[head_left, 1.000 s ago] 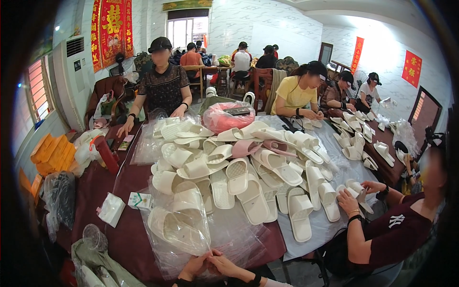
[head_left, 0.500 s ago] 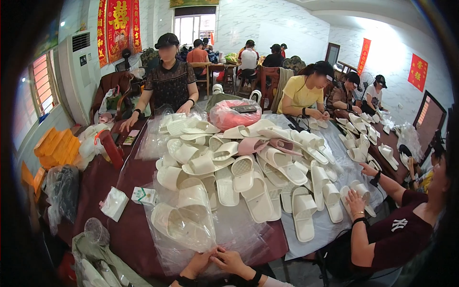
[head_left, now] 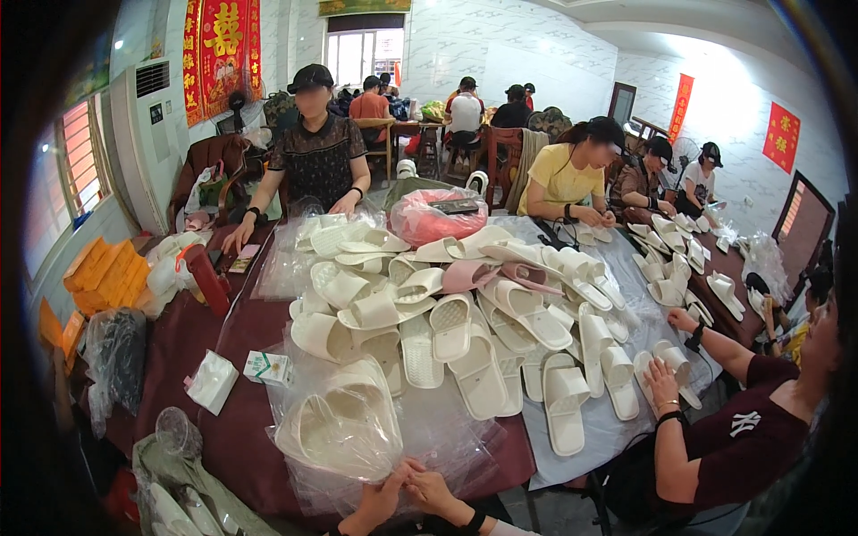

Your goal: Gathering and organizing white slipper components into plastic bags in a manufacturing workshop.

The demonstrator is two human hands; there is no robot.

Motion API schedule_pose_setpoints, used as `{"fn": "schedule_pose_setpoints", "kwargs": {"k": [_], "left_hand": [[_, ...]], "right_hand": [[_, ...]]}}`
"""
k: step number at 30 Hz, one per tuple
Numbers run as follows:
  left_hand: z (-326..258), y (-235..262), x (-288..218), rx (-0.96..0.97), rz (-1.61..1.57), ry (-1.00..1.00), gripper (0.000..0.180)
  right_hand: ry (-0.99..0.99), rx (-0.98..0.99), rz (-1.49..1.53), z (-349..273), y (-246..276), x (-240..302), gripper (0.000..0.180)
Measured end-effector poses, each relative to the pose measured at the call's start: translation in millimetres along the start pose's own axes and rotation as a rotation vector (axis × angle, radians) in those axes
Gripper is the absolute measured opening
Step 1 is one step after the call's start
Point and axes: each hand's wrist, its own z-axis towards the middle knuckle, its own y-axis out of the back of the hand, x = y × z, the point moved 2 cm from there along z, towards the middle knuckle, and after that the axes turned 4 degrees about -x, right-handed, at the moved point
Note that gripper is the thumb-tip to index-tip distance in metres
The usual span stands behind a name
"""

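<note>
Two hands show at the bottom edge of the picture, side by side and touching. The left hand (head_left: 380,502) has its fingers bent and pinches the near edge of a clear plastic bag (head_left: 344,427). The right hand (head_left: 431,491) rests against it with curled fingers; whether it grips the bag too cannot be told. A dark band sits on the right wrist.

The bag lies on the dark red table (head_left: 192,344), just above the hands, touching the left one. Two white slippers show inside it, pressed together.

Beyond the bag lies a big pile of white slippers (head_left: 465,330), too many to count, with one pink pair (head_left: 487,272) near the middle. One pink bag (head_left: 427,217) sits at the far end of the pile.

Left of the bag lie two small things: a white pack (head_left: 212,381) and a small green and white box (head_left: 267,367). A clear plastic cup (head_left: 177,432) stands closer to the near edge.

One person in a dark red shirt (head_left: 742,438) sits on the right, both hands on slippers. One person in a black cap (head_left: 315,147) sits across the table, and one in a yellow shirt (head_left: 565,174) sits farther right.
</note>
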Motion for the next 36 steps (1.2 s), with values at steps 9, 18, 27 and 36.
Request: {"fn": "schedule_pose_setpoints", "kwargs": {"k": [9, 18, 27, 36], "left_hand": [[-13.5, -0.1, -3.5, -0.095, 0.103, -0.064, 0.014], [-16.7, 20.2, 3.5, 0.046, 0.664, -0.543, 0.013], [-25.5, 30.5, -13.6, -0.173, 0.215, -0.468, 0.011], [-36.4, 75.1, -40.0, -0.427, 0.487, -0.349, 0.021]], "right_hand": [[-0.037, 0.125, 0.046, 2.7, 0.7, -3.1, 0.031], [-0.002, 0.059, -0.031, -0.5, 1.8, -1.8, 0.025], [-0.072, 0.154, -0.013, 3.4, 2.6, 7.1, 0.025], [-0.274, 0.06, 0.12, -10.5, -2.0, -23.3, 0.042]]}}
